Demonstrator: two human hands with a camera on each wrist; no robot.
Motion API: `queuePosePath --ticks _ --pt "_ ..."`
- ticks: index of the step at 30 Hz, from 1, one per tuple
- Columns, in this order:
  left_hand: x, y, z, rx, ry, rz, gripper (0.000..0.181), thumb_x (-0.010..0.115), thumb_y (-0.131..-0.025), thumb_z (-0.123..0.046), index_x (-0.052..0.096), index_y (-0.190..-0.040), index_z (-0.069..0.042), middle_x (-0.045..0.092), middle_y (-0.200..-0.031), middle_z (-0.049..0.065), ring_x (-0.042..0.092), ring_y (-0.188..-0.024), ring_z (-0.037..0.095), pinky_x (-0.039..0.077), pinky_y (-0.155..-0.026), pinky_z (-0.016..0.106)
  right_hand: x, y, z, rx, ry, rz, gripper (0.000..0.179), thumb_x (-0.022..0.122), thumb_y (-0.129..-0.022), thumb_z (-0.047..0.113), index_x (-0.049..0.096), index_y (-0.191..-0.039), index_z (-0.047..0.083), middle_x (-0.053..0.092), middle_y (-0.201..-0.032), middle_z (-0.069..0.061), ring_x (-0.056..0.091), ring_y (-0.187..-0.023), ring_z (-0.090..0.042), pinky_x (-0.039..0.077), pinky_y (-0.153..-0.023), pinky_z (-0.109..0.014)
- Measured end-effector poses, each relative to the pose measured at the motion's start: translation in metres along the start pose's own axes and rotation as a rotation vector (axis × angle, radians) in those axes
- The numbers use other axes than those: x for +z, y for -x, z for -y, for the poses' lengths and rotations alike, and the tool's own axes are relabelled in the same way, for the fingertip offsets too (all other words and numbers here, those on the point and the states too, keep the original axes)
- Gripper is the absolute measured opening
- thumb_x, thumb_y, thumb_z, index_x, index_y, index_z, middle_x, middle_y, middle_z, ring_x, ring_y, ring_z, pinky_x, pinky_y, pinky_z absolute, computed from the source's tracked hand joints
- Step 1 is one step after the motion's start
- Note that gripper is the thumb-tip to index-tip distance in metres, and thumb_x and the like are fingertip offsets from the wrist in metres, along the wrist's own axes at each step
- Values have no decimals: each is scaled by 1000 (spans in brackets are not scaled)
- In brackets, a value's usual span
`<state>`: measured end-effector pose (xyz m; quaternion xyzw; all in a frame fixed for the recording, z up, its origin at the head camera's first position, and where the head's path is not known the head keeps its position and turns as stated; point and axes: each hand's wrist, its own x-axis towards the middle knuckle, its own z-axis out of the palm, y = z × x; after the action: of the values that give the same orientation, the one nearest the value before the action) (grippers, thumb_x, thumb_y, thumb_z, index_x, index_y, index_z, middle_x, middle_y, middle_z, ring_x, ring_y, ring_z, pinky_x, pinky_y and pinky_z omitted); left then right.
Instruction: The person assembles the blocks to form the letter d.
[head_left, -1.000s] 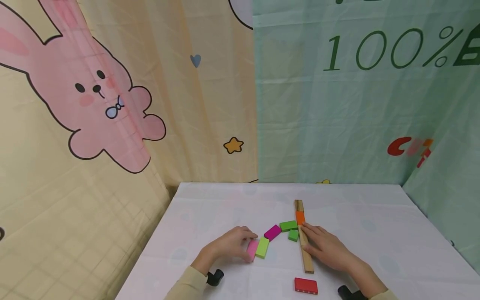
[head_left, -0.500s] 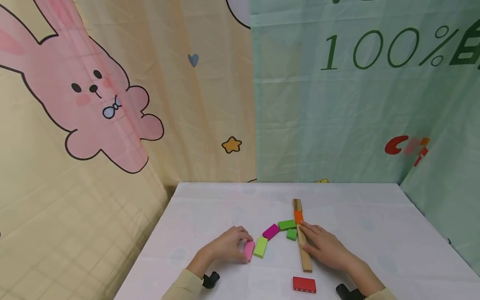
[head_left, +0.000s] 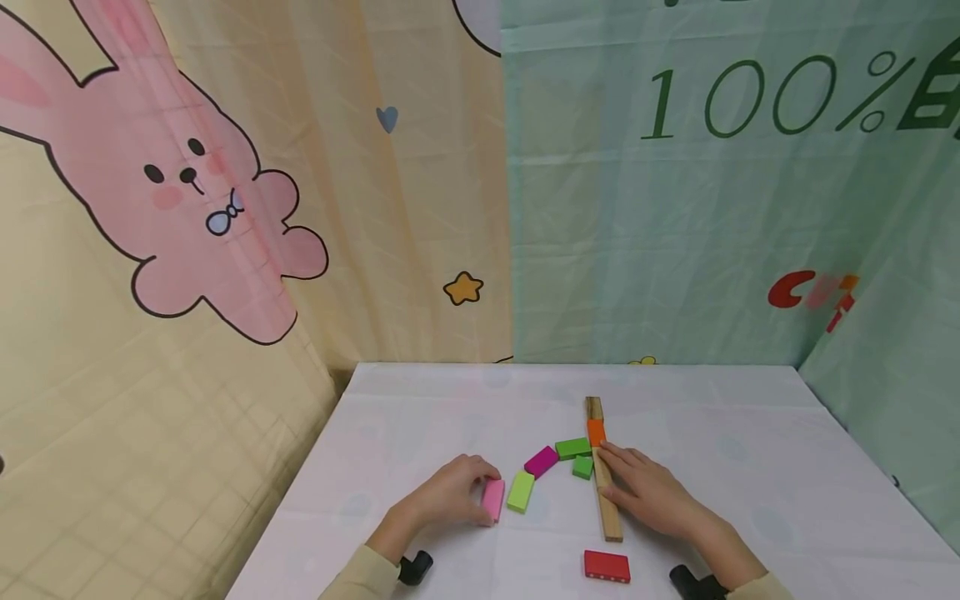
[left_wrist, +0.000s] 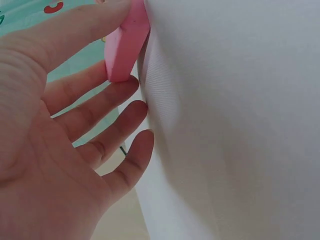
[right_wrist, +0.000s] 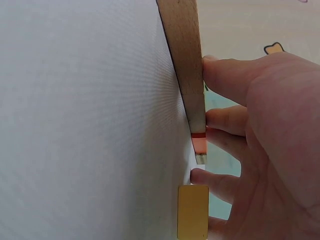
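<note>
My left hand (head_left: 453,492) pinches a pink block (head_left: 492,502) between thumb and fingers at the left end of a curved row of blocks. In the left wrist view, the pink block (left_wrist: 127,47) stands close against the white cloth, the lower fingers spread loosely. A narrow gap separates it from a lime green block (head_left: 521,492). My right hand (head_left: 652,492) rests against the right side of a straight line of wooden blocks (head_left: 610,508). Its thumb and fingertips touch the wooden side (right_wrist: 187,60) with fingers fairly straight. An orange block (head_left: 596,433) sits within that line.
A magenta block (head_left: 542,462) and two green blocks (head_left: 573,448) continue the curve to the wooden line. A red block (head_left: 607,567) lies near the front. Beside my right fingers, the right wrist view shows a yellow block (right_wrist: 193,212). White cloth (head_left: 412,417) covers the table.
The left hand has drawn the pink block a little leftward, opening a gap from the lime green block. The right hand keeps its place on the wooden line.
</note>
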<state>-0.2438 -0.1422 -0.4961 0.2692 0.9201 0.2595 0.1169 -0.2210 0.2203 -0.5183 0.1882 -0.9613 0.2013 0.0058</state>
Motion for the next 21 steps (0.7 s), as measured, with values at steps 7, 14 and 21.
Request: queuePosePath --ticks 7,14,21 --pt "1 4 0 -13 40 -23 57 92 -72 -30 66 -122 -25 59 -108 -16 52 -99 10 49 -89 32 1 -1 -1 -6 12 1 69 61 -97 49 46 -152 10 43 -155 -9 43 -136 -41 38 -103 -65" --pt "1 7 1 -17 124 -32 55 91 -72 -20 63 -119 -25 60 -100 -14 56 -92 11 49 -82 30 0 0 0 -2 0 -1 69 62 -97 49 46 -152 10 43 -155 -10 42 -137 -41 37 -103 -66" --pt "2 11 4 -9 235 -60 43 80 -82 -5 60 -115 -24 61 -94 -6 58 -82 11 51 -71 26 0 0 0 0 1 2 69 62 -97 49 46 -152 10 43 -155 -10 42 -136 -41 37 -103 -66"
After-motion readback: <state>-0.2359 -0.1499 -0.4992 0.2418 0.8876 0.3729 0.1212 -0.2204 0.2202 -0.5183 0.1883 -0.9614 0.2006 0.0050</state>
